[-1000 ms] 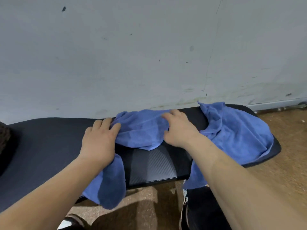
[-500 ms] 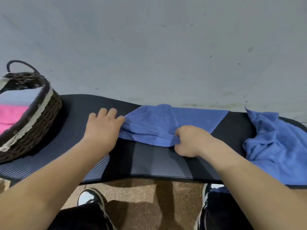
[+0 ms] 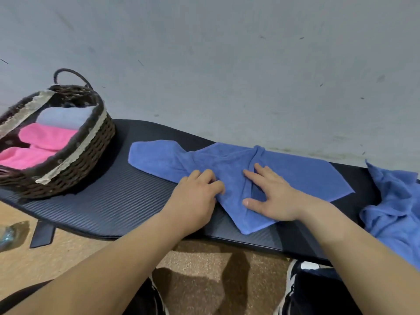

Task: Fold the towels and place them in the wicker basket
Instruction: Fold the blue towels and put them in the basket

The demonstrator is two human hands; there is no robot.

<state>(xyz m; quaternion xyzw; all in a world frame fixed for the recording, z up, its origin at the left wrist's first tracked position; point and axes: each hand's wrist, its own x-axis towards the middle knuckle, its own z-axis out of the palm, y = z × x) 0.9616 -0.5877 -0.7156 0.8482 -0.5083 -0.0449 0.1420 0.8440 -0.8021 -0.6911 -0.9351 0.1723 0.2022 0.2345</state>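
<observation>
Blue towel (image 3: 302, 176), head view: lies partly folded and creased along the middle of the desk (image 3: 113, 201), one corner pointing toward the near edge, its left end near the wicker basket (image 3: 91, 153) but not touching it.

Left hand (image 3: 195, 196): rests on the towel's left half; the fingers (image 3: 211, 178) are curled and grip a bunch of the cloth.

Right hand (image 3: 270, 196): lies flat on the towel just right of the central crease; the fingers (image 3: 252, 176) are straight and spread, pressing the cloth down and holding nothing.

Wicker basket: dark brown weave with a pale lace band at the rim and a loop handle at the back; stands on the left end of the desk.

Basket contents: two folded pink towels (image 3: 45, 135) toward the front and a pale blue-grey folded towel (image 3: 66, 115) behind them.

Second blue towel (image 3: 395, 205): crumpled at the right end of the desk, hanging over the near edge, apart from the first.

Desk: black ribbed surface set against a grey wall (image 3: 227, 64).

Floor (image 3: 68, 253): tan and speckled; black-and-white shoes (image 3: 293, 278) show below the desk edge.
</observation>
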